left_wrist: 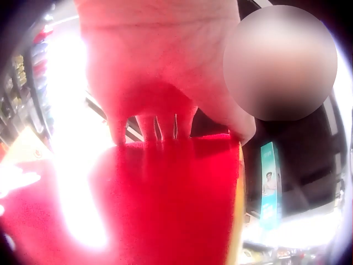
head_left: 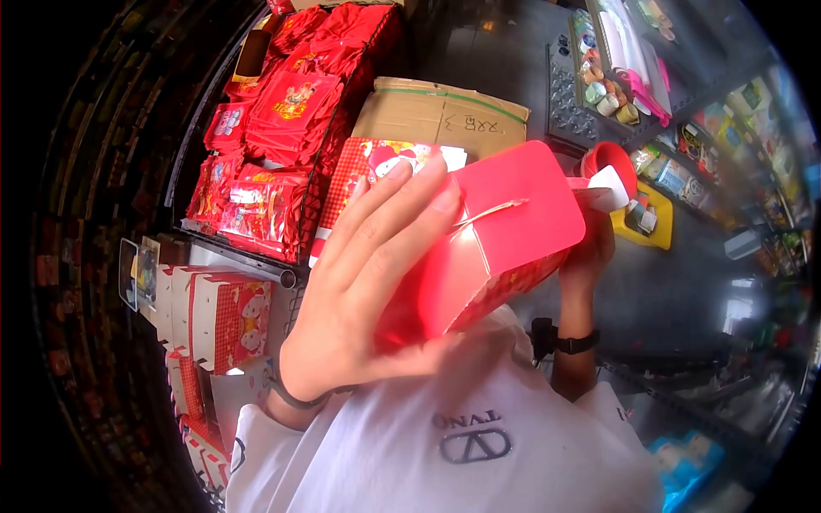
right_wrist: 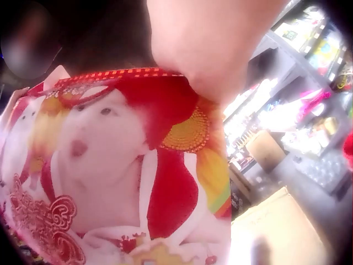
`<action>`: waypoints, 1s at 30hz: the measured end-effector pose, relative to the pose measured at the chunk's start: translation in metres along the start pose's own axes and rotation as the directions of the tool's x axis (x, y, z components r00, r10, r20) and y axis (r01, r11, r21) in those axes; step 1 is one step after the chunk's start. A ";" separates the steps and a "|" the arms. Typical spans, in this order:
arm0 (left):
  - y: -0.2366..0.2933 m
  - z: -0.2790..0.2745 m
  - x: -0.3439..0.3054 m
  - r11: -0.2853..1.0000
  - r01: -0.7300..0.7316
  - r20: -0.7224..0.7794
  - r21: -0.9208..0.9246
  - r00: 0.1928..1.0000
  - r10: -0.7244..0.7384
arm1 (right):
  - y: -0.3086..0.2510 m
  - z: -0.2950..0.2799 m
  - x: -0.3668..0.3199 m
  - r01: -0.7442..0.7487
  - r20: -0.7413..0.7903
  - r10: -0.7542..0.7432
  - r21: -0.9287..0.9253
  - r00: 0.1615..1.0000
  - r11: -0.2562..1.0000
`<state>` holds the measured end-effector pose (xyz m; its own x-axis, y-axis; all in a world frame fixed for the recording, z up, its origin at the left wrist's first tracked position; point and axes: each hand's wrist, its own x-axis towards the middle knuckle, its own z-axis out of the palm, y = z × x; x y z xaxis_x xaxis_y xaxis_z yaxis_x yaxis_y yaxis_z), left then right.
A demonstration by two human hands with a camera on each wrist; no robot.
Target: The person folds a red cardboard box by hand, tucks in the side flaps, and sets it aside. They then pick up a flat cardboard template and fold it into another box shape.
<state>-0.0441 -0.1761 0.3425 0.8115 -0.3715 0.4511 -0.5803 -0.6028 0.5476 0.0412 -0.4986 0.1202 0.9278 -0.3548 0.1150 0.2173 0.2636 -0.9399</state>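
A red cardboard gift box (head_left: 513, 205) is held up in front of the chest, with a slit and fold lines on its plain red end. My left hand (head_left: 359, 265) grips its near left side, fingers stretched over the top and thumb low on the opposite side. In the left wrist view the fingers (left_wrist: 148, 127) meet the box's edge. My right hand (head_left: 590, 256) holds the far right end, partly hidden behind the box. Beside it a white flap (head_left: 607, 188) sticks out. The right wrist view shows the box's colourful printed side (right_wrist: 171, 187) below that hand.
A black rack of red packets (head_left: 291, 111) stands at the back left. Behind the box are a brown carton (head_left: 453, 115) and a red checked printed box (head_left: 355, 167). More printed boxes (head_left: 231, 321) are stacked at left. A yellow tray (head_left: 663, 218) and stocked shelves (head_left: 701, 162) stand right.
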 end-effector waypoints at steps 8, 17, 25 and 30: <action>-0.007 0.003 -0.002 0.999 0.011 0.040 0.034 0.999 -0.012 | -0.002 0.003 0.000 -0.009 -0.038 0.012 0.075 0.999 0.997; 0.005 0.001 0.003 1.000 -0.005 0.078 -0.021 0.997 0.007 | -0.012 0.010 -0.009 0.034 -0.062 -0.033 0.010 0.997 0.999; 0.005 0.007 -0.002 0.997 -0.046 0.063 -0.058 0.997 0.049 | -0.017 0.010 -0.008 0.052 -0.001 -0.053 0.193 0.999 0.980; 0.004 -0.003 -0.004 0.998 -0.044 0.089 0.033 0.995 0.041 | 0.006 -0.007 -0.006 0.045 0.055 -0.049 0.066 0.997 0.997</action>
<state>-0.0502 -0.1753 0.3450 0.7897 -0.4573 0.4089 -0.6132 -0.6089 0.5033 0.0345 -0.5014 0.1114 0.9314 -0.3173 0.1784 0.2787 0.3063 -0.9102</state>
